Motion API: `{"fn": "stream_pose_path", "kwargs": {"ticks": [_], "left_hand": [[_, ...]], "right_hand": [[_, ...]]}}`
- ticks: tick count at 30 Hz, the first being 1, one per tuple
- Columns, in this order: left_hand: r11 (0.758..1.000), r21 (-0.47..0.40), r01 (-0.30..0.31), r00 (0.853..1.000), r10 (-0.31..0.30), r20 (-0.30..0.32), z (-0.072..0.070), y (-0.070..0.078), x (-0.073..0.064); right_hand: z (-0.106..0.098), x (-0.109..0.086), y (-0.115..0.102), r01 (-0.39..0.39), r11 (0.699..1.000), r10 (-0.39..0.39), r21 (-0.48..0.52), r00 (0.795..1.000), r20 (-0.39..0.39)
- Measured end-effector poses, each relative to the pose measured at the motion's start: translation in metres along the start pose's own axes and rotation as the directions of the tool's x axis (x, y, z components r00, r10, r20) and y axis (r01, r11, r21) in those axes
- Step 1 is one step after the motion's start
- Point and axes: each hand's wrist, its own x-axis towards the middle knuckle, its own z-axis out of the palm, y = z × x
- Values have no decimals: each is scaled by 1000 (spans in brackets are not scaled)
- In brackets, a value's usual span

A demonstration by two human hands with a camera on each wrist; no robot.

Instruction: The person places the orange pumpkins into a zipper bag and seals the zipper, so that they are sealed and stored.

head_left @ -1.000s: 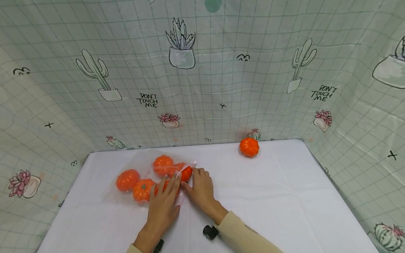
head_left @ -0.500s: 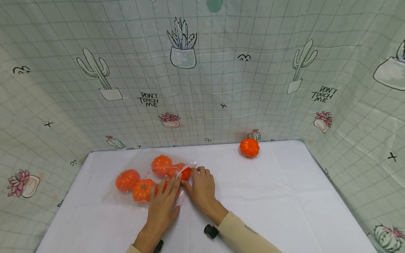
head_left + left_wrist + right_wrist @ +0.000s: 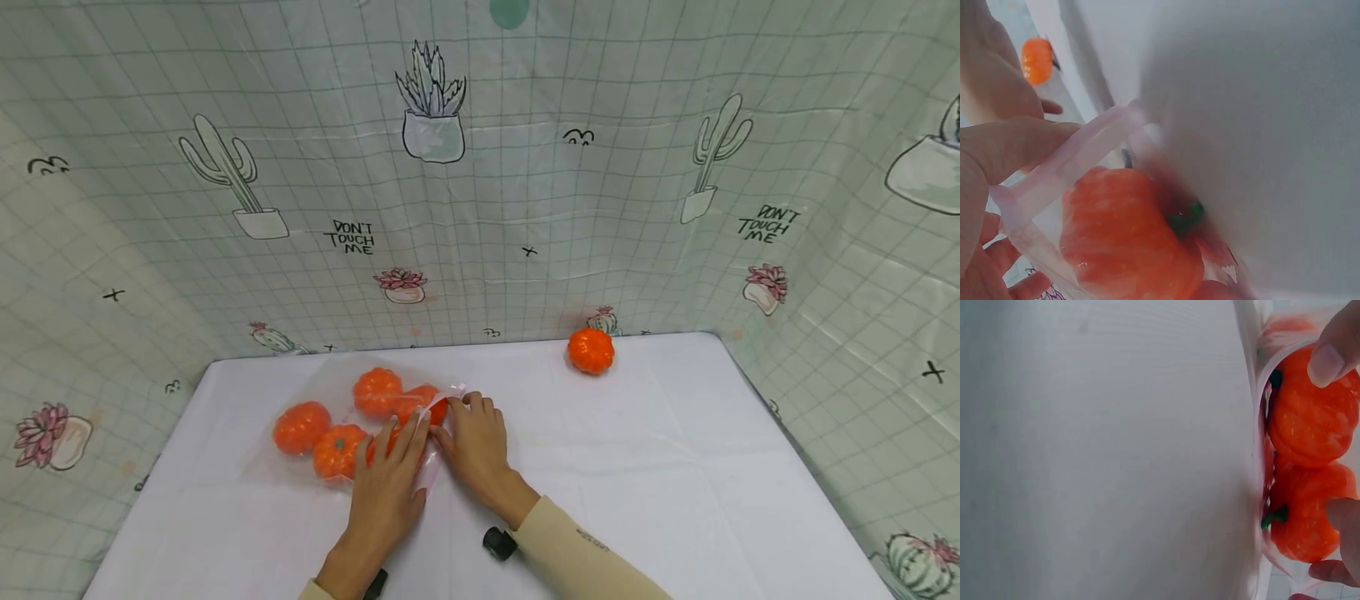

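A translucent plastic bag [image 3: 330, 387] with a pinkish mouth edge [image 3: 1066, 162] lies on the left of the table, holding several small orange pumpkins [image 3: 302, 427]. My left hand [image 3: 386, 492] rests on the bag near its mouth, fingers extended over a pumpkin that they partly hide. In the left wrist view a green-stemmed pumpkin [image 3: 1122, 244] shows through the mouth. My right hand [image 3: 476, 446] reaches to the mouth, index finger touching a pumpkin [image 3: 429, 404] just inside. The right wrist view shows its thumb over one pumpkin [image 3: 1313, 419] and fingers against another [image 3: 1310, 512].
One more orange pumpkin [image 3: 591, 351] stands outside the bag at the table's back edge, right of centre. A white cloth covers the table [image 3: 637, 467]. A hanging cloth with printed cacti [image 3: 480, 192] encloses the back and sides.
My right hand has shifted slightly left and away from me, and the two far pumpkins in the bag have slid a little left, deeper in. The left hand stays where it was.
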Motion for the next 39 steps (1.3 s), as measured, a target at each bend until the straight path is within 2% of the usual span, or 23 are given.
{"fn": "stream_pose_path", "kwargs": {"ticks": [4, 9, 18, 30, 39], "left_hand": [[1000, -6, 0, 1000, 0, -2, 1, -1, 0], [1000, 0, 2, 1000, -2, -1, 1, -2, 0], [999, -23, 28, 999, -27, 41, -1, -1, 1], [999, -17, 35, 998, -34, 52, -2, 0, 0], [999, -14, 49, 995, -48, 85, -4, 2, 0]], "right_hand": [[-1, -1, 3, -1, 1000, 0, 4, 1000, 25], [-9, -4, 16, -26, 998, 24, 65, 999, 31], [-39, 0, 65, -73, 989, 79, 126, 996, -43], [-66, 3, 136, -168, 983, 173, 71, 982, -69], [-78, 4, 174, -238, 971, 239, 29, 969, -67]]}}
